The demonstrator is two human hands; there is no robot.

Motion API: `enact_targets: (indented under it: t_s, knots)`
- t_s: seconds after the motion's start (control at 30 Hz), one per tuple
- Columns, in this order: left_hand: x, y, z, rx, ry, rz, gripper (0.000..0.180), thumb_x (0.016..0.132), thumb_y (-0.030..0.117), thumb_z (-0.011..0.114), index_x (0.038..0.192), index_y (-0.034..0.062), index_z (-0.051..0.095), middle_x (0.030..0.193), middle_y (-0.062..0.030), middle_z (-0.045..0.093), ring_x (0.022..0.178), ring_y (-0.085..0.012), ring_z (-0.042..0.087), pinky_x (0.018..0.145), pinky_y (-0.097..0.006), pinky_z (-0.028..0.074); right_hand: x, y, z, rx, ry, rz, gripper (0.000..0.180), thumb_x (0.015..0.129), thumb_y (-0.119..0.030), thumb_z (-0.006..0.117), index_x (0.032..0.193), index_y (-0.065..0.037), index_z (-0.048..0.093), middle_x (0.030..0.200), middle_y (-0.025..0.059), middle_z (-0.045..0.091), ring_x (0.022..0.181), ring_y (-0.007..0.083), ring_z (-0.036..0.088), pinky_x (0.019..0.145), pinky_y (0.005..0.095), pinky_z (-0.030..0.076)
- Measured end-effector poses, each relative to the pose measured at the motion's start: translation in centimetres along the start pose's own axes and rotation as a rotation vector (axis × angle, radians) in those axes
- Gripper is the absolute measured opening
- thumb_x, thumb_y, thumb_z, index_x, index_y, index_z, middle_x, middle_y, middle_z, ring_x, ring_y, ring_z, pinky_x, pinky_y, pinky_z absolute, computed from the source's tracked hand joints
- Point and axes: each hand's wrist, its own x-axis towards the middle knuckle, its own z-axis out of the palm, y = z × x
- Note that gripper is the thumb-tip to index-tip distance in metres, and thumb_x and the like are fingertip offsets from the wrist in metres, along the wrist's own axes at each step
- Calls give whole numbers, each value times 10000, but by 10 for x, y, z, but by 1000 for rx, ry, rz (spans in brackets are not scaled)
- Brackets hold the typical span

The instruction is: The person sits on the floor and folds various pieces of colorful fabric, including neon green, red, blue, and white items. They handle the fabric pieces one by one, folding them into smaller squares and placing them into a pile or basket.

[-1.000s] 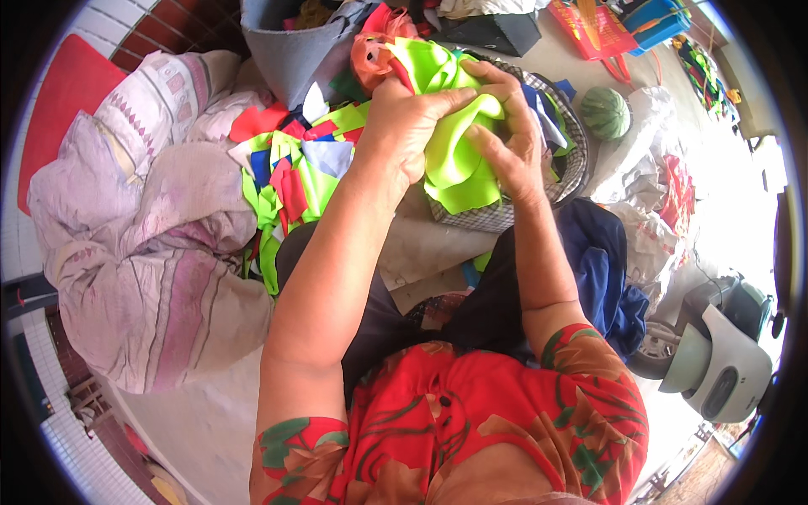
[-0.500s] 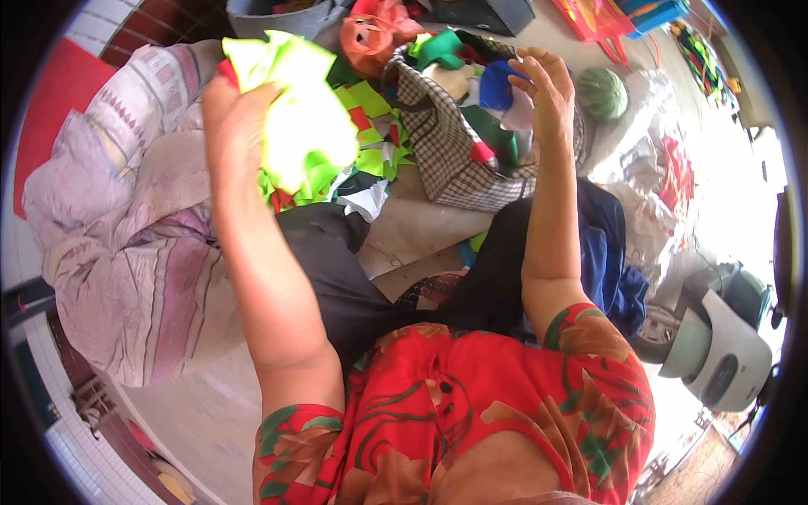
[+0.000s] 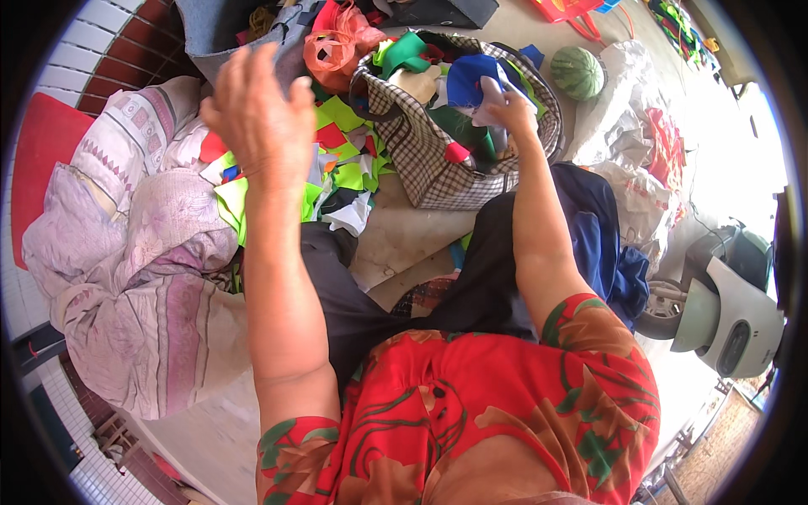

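Observation:
My left hand (image 3: 261, 118) is raised over a heap of fabric scraps (image 3: 343, 139), with its fingers spread and nothing in them. Bright yellow-green pieces lie below it, mixed with red, white and dark ones. My right hand (image 3: 513, 111) reaches into a checked cloth bag (image 3: 412, 156); its fingers are closed on a pale lilac-white fabric scrap (image 3: 488, 103). Next to that scrap is a blue fabric piece (image 3: 467, 80). A rolled green piece (image 3: 406, 55) and other scraps fill the bag, which stands with its mouth open.
A crumpled, patterned pale cloth bundle (image 3: 172, 206) lies at the left. Behind the heap are a grey container (image 3: 206, 42) and an orange plastic bag (image 3: 332, 52). A watermelon (image 3: 578, 72) and a white sack (image 3: 619, 118) stand right of the checked bag; a scooter (image 3: 724, 311) is farther right.
The yellow-green cloth has left my left hand, whose fingers are now spread. My right hand has come down from above the bag onto the pale scrap in it. The view has shifted slightly.

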Motion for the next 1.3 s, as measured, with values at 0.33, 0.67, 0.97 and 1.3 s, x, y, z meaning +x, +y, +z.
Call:
enact_targets:
  t_s: [0.33, 0.67, 0.97, 1.3]
  knots:
    - [-2, 42, 12, -602, -185, -9, 269, 761, 114, 674, 999, 2, 620, 966, -156, 642, 899, -266, 629, 792, -337, 477, -29, -43, -43, 1637, -122, -278, 321, 935, -246, 491, 1100, 26, 532, 1033, 141, 619, 952, 280, 617, 840, 411, 500]
    - [-8, 54, 21, -1092, -456, -250, 359, 758, 260, 710, 977, -12, 628, 817, -203, 650, 748, -281, 654, 678, -339, 502, -100, -141, -50, 1914, -863, -419, 424, 938, -326, 449, 1083, 65, 526, 1032, 160, 604, 970, 256, 586, 904, 378, 443]
    - [-8, 60, 16, -1039, -534, -166, 255, 811, 126, 673, 1008, -21, 605, 823, -82, 649, 755, -107, 611, 667, -244, 495, -127, -165, -38, 1323, -489, -742, 517, 894, -383, 538, 1214, 18, 471, 1051, 122, 605, 964, 237, 598, 855, 343, 483]
    - [-2, 55, 12, -1264, -497, -484, 171, 777, 106, 651, 834, -55, 630, 699, -79, 648, 617, -105, 612, 549, -234, 471, -127, -150, -50, 1702, -717, -413, 870, 793, -743, 374, 1313, -46, 413, 1138, 103, 573, 988, 227, 579, 844, 377, 476]
